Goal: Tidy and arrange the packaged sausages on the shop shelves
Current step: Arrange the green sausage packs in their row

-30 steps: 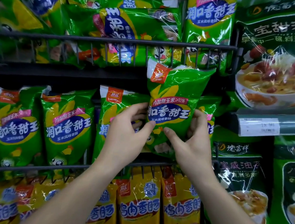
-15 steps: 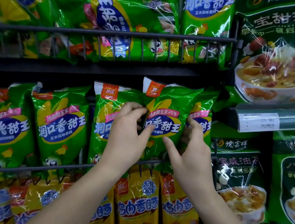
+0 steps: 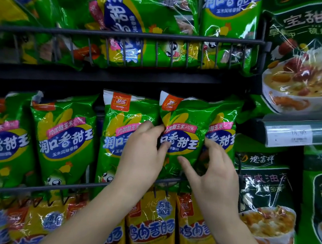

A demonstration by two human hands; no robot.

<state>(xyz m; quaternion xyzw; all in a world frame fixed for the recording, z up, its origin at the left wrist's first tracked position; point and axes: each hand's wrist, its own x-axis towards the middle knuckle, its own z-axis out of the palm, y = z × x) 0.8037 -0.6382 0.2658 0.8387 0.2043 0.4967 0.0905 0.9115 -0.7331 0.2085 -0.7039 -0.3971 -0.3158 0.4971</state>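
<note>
A glossy green sausage pack (image 3: 184, 122), a crinkled plastic pillow bag with an orange logo patch at its top corner and a blue oval label, stands upright at the centre of the frame on the middle shelf. Its bottom is tucked behind a thin dark wire rail (image 3: 72, 187). The left hand (image 3: 143, 159) pinches the pack's left edge, with the fingers curled over it and the thumb pressed on the front. The right hand (image 3: 216, 173) grips the right edge, thumb stretched across the lower front and fingers hooked round the side. Together the hands cover much of the pack's lower half. A matching neighbour pack (image 3: 121, 122) touches it on the left, partly hidden by the left hand, and a rear pack (image 3: 224, 125) peeks out behind it on the right. Across the top of the frame, an upper basket rail (image 3: 125, 33) fences in shiny heaped packs (image 3: 146, 17) lying sideways. Along the bottom stand yellow sausage packs (image 3: 150, 232), crossed by both forearms. At the right hang dark green bags (image 3: 267, 189) printed with bowls of food, under a white price tag (image 3: 289, 136) on a clear strip.
</note>
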